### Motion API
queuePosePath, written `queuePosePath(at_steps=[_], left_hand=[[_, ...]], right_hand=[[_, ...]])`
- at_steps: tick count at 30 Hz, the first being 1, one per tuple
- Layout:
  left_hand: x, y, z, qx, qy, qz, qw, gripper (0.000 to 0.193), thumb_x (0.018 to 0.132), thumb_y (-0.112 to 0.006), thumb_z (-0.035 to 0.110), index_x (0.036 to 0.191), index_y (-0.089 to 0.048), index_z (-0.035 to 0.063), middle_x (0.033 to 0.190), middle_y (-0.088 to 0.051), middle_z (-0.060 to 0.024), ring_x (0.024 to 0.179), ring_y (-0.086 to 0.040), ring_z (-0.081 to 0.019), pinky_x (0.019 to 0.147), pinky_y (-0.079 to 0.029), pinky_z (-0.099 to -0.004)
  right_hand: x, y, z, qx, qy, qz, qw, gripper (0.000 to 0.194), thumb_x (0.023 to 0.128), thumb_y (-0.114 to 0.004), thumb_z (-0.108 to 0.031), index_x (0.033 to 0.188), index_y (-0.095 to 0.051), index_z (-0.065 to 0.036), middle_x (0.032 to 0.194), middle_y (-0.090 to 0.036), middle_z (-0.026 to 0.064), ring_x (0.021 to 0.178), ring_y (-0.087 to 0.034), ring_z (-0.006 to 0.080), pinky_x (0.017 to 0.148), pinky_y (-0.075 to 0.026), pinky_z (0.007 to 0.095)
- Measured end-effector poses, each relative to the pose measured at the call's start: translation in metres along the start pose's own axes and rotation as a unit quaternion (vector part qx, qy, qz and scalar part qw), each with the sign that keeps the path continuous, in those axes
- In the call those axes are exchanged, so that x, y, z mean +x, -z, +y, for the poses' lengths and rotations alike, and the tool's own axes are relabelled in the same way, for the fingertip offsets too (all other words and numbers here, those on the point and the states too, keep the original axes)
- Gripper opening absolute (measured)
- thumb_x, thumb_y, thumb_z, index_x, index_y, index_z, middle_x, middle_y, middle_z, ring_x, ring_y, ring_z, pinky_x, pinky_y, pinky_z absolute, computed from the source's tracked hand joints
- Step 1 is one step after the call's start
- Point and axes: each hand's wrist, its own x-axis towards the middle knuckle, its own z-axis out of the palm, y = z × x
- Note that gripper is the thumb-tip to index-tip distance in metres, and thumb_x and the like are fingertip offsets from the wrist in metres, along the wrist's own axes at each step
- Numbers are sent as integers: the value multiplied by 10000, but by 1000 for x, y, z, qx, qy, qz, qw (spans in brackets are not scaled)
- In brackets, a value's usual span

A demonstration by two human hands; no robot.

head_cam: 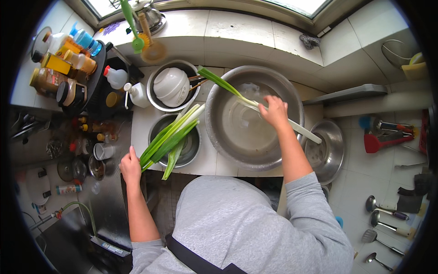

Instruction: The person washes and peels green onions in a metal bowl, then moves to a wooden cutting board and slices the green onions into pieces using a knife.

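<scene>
My left hand [131, 166] grips the leafy ends of several green onions [171, 135]. Their white stems point up and to the right, across a small steel bowl [150, 137]. One loose leaf hangs over that bowl's front rim. Over a large metal basin [210, 137] with water in it, my right hand [274, 111] holds a single green onion [226, 84] around its middle. Its green tip extends past the basin's upper left rim. The white root end reaches beyond the right rim, above another steel basin [337, 150].
White bowls [171, 85] and chopsticks fill a metal pot [152, 101] at the back. A white pump bottle [138, 94] and many jars [51, 80] crowd the left. A grey shelf [349, 93] juts from the right wall, where ladles [376, 219] and a red spatula [374, 143] hang.
</scene>
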Motion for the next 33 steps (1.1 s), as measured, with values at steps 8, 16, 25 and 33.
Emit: queuePosePath(at_steps=[8, 16, 25, 33], left_hand=[[-25, -103, 194, -382, -50, -405, 829, 288, 988, -694, 261, 1124, -670, 8, 859, -634, -16, 678, -587, -93, 600, -479, -246], [-63, -263, 290, -334, 119, -489, 797, 342, 990, -667, 210, 1220, -604, -35, 1122, -658, -129, 917, -696, -200, 718, -588, -325], [-87, -373, 251, -388, 191, -483, 761, 180, 1006, -610, 96, 1161, -600, 5, 1029, -709, -149, 922, -720, -249, 743, -612, -390], [-93, -371, 286, -574, 291, -327, 692, 280, 1094, -428, 292, 1111, -564, 48, 952, -682, -163, 826, -692, -295, 765, -592, -444]], right_hand=[[-21, 62, -7, 192, -88, -228, 950, 279, 938, -712, -336, 1054, -746, -85, 908, -725, 187, 862, -687, 390, 772, -530, 443], [-46, 32, -6, 53, -123, -298, 945, 280, 995, -617, -328, 1069, -736, -85, 979, -734, 204, 950, -691, 413, 817, -534, 512], [-70, -56, 20, 81, -227, -370, 897, 358, 998, -540, -257, 1228, -696, -32, 1231, -688, 257, 1157, -655, 432, 1008, -513, 498], [-79, -49, 33, 188, -166, -354, 901, 360, 1024, -505, -278, 1156, -662, 18, 1163, -685, 281, 1109, -650, 446, 961, -506, 506]])
